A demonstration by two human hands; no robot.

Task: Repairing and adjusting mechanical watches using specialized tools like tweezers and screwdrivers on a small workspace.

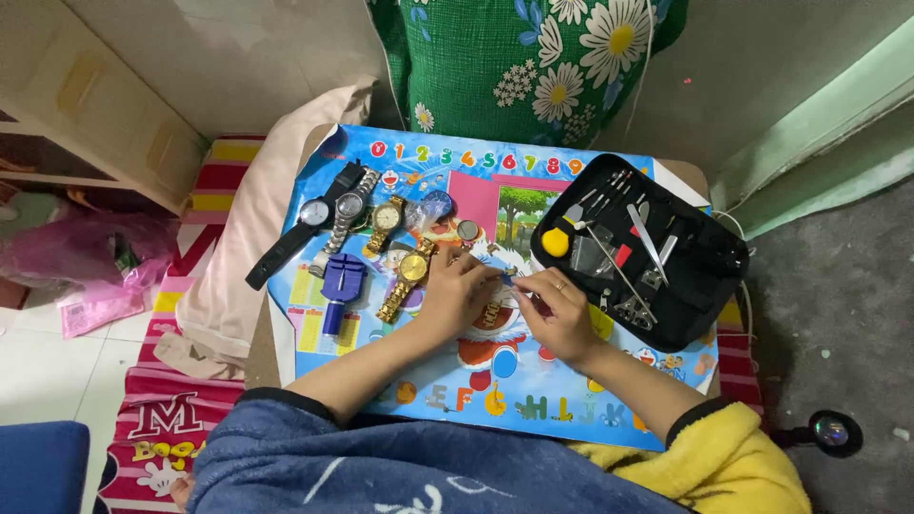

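Gold watch band piece (491,312) under curled left hand (457,293), right hand (562,314) pinched on small tool (519,283).

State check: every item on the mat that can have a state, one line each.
tool case: open, tools inside
gold watch: flat, face up, band stretched out
black-strap watch: flat, strap unbuckled
silver watch: flat, face up
blue link remover: lying unused
left hand: fingers curled over a small gold piece
right hand: pinching a thin tool
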